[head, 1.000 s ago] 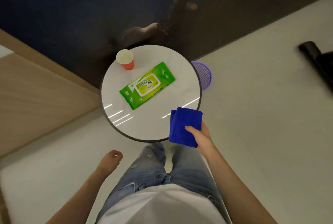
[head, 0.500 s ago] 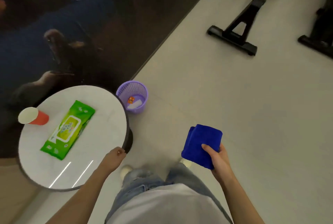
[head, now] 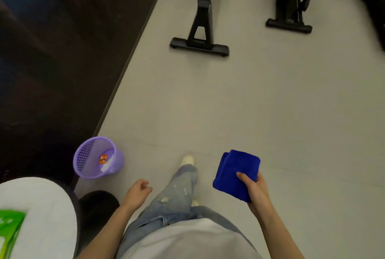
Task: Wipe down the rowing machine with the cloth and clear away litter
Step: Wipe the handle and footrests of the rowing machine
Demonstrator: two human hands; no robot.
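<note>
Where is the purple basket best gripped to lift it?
Likely the top rim, from above, on the side away from the wall: the purple basket stands upright, mouth open. The left hand is free; the right hand holds the blue cloth.

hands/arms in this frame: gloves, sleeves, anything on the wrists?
Left hand and right hand: no gloves, no watch or bands showing. Both forearms are bare to the frame edge, with no sleeve in view. Also worn: pale grey top, ripped light-blue jeans, white shoe.
</note>
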